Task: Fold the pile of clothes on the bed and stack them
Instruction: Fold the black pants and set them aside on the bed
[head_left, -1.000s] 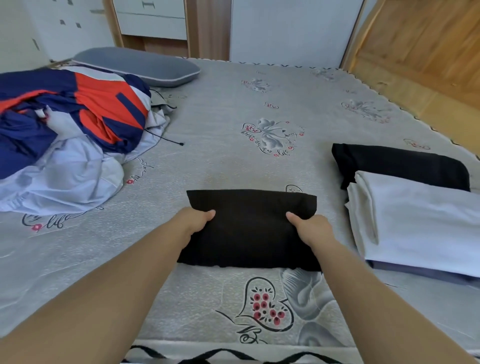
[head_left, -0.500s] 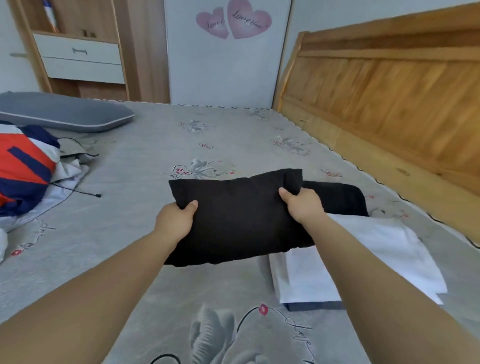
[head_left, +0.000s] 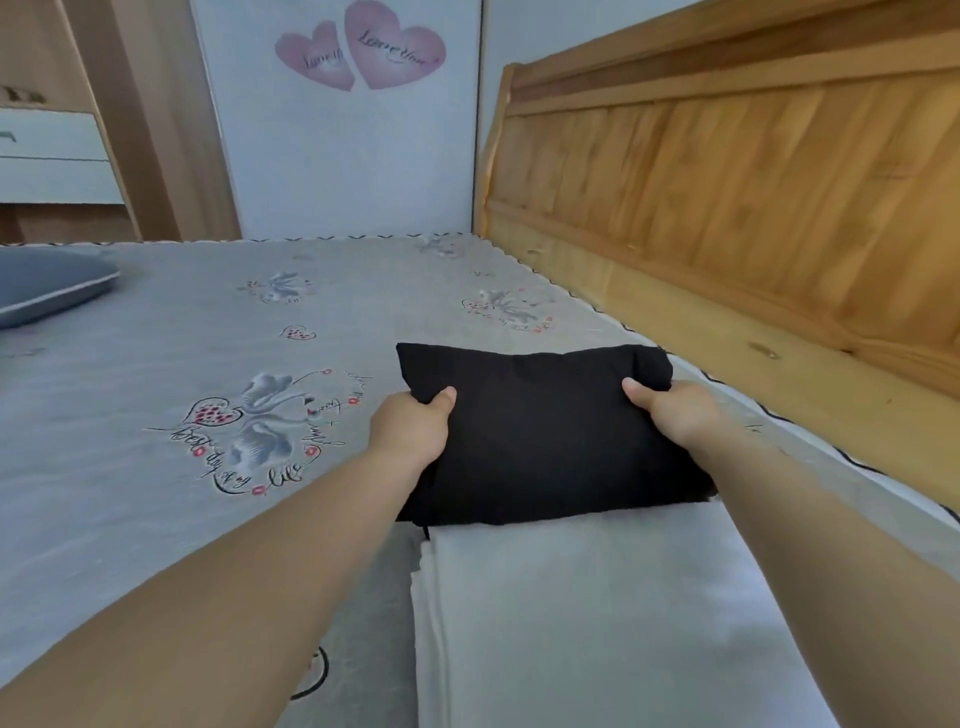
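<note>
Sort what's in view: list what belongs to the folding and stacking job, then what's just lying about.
Job:
folded black garment, held by left hand and right hand
folded white garment
bed

Lying about:
grey pillow
wooden headboard
heart stickers

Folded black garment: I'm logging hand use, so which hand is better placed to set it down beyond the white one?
Neither clearly: it likely stays a two-hand placement. The left hand and right hand each grip a side of the folded black garment, just beyond the folded white garment.
</note>
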